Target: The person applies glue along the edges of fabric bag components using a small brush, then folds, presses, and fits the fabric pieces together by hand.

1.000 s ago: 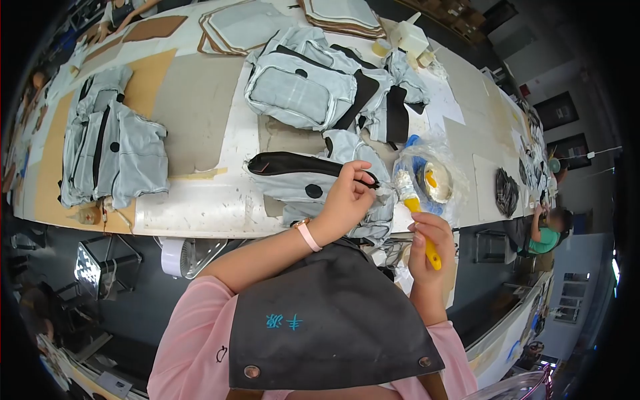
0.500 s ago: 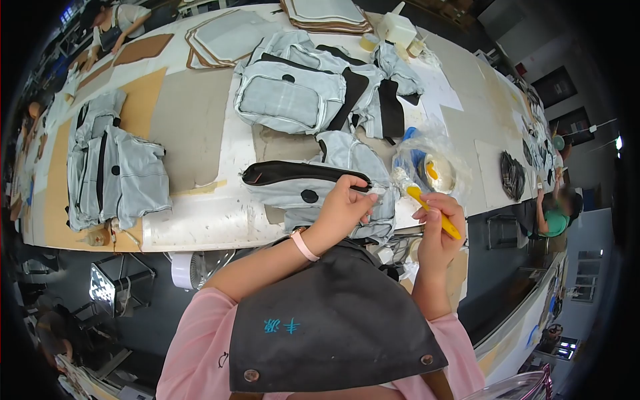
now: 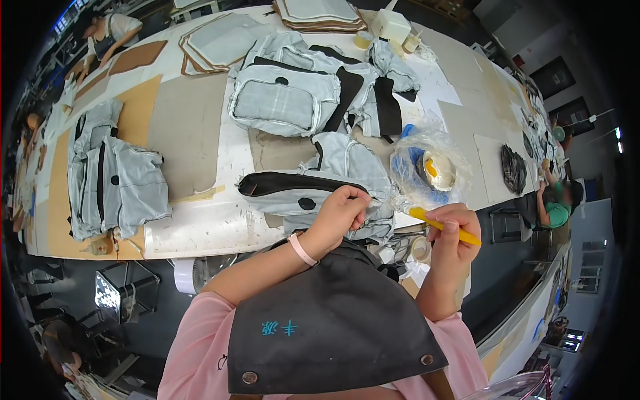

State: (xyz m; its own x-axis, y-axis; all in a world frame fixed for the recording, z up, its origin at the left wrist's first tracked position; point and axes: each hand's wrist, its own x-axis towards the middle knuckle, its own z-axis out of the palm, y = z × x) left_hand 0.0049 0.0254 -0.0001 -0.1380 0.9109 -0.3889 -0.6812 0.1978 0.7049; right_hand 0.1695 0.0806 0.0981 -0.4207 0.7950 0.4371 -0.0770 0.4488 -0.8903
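My left hand [image 3: 343, 213] is closed at the right end of a black strip [image 3: 293, 181], which lies along a pale grey fabric piece [image 3: 273, 203] with a black dot. My right hand [image 3: 453, 230] grips a yellow-handled brush [image 3: 463, 235]. The brush's whitish bristles point left, close to the fabric's right end; whether they touch it I cannot tell. Behind the brush, a round bowl [image 3: 439, 172] with whitish paste and a yellow object inside stands among clear plastic and blue material.
More grey fabric pieces with black parts [image 3: 287, 97] lie farther back, and another [image 3: 117, 180] at the left. Stacked panels [image 3: 223, 40] and a white container [image 3: 391, 25] are at the far side. One person [image 3: 557, 203] sits at right; another leans over the table at upper left.
The brush has left the area by the bowl and come nearer the fabric's right end, its handle now flatter. My left hand stays at the strip's end. The whole view has shifted slightly.
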